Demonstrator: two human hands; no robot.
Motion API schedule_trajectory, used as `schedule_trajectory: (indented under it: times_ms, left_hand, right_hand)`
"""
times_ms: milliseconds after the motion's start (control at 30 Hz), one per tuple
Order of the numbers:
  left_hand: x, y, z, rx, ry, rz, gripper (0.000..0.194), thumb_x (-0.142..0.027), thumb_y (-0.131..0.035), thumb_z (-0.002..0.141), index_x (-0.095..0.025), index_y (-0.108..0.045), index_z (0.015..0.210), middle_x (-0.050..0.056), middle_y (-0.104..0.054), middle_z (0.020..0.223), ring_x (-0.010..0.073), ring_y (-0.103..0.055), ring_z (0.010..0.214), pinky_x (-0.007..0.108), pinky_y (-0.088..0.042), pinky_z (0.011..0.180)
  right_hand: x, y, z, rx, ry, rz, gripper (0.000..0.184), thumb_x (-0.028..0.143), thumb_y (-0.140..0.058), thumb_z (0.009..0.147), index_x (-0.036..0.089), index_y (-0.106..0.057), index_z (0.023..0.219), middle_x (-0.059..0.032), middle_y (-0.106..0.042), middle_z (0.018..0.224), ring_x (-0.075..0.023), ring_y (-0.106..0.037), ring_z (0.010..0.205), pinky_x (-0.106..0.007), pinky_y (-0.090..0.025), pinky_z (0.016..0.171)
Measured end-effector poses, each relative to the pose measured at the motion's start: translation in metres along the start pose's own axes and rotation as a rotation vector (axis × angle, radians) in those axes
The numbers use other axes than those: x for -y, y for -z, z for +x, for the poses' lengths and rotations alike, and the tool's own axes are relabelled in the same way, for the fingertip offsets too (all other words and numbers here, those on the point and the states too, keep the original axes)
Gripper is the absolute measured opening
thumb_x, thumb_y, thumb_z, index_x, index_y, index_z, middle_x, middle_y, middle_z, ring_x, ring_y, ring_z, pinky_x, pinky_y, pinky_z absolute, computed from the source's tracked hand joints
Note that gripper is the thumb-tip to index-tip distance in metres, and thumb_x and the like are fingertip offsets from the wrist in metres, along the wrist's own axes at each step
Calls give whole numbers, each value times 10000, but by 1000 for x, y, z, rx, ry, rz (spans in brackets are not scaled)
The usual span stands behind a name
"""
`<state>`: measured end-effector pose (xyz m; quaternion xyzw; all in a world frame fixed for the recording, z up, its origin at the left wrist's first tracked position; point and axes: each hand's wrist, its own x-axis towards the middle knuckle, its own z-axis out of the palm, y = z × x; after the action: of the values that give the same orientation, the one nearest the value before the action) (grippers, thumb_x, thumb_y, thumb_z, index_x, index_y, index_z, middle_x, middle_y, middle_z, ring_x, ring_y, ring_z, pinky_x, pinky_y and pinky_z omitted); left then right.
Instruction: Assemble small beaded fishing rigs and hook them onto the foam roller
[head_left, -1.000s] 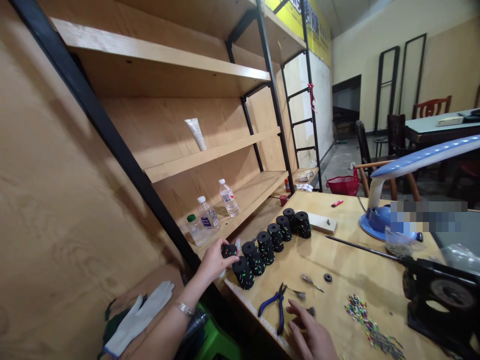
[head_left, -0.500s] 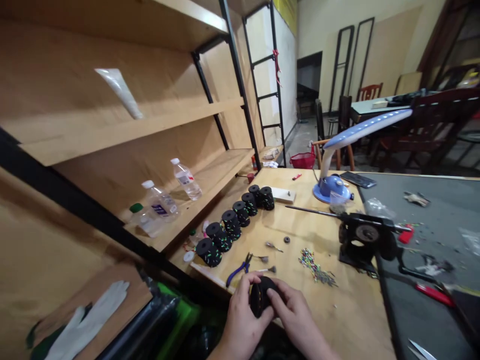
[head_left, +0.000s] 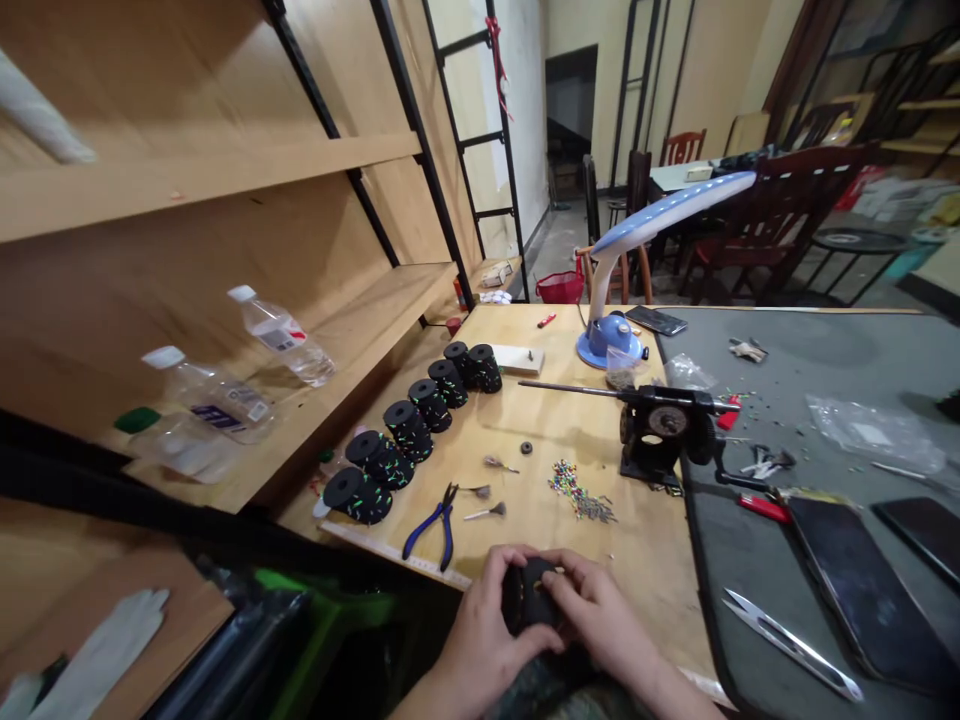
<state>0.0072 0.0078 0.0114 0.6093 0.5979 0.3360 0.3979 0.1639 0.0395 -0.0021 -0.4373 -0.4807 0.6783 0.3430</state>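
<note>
Black spool (head_left: 531, 603) held in left hand (head_left: 484, 630) and right hand (head_left: 607, 620).
Fingers of both clamped on it, near front edge of bench (head_left: 652, 590); blue pliers (head_left: 448, 541) just beyond, spool row (head_left: 408, 430) farther back.

At lower centre, your left hand (head_left: 487, 622) and right hand (head_left: 596, 605) hold a black roll (head_left: 531, 598). Left of centre, black spools (head_left: 409, 430) line your bench (head_left: 637, 575), with blue-handled pliers (head_left: 448, 542) below them.

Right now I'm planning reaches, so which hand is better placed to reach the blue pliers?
Probably the left hand: the pliers lie on its side, farther from the right hand, though both hands hold the black piece.
</note>
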Motion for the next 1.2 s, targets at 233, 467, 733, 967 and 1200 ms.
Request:
schedule_trajectory:
  times_ms: [233,467,733,967,1200]
  left_hand:
    - [1,-11,-5,6,-169,59,456,-158,-714,635,-250,-567,1057,71,-649,1087,281,-604,1043,418,-486,928]
    - [12,-18,-9,67,-201,61,450,-164,-711,653,-244,-538,1061,84,-628,1077,272,-594,1040,406,-478,929]
    - [3,-22,-7,110,-179,47,398,-233,-730,674,-234,-553,1030,75,-628,1042,258,-600,1006,372,-488,890]
    - [3,-28,-7,120,-161,44,366,-172,-672,660,-231,-528,991,60,-611,993,240,-594,965,344,-484,868]
    - [1,-27,-7,173,-276,65,401,-132,-651,659,-232,-506,1018,55,-577,996,220,-576,950,330,-483,843]
  right_hand:
    - [-15,12,-21,-76,-158,187,600,719,-574,715,202,-507,1012,53,-590,616,-112,-592,446,-196,-446,417]
    - [-33,13,-39,-114,-133,210,519,710,-597,721,212,-460,769,54,-568,606,-49,-433,383,-163,-347,369]
    - [-35,12,-45,-92,-155,185,518,695,-631,696,213,-449,743,112,-453,506,-37,-370,353,-158,-328,359]
    - [-37,18,-50,-41,-162,190,497,663,-655,700,201,-478,760,78,-528,561,-57,-459,411,-183,-381,426]
    - [-31,20,-57,-27,-142,86,405,589,-598,788,210,-459,753,79,-470,564,-80,-439,456,-209,-360,475]
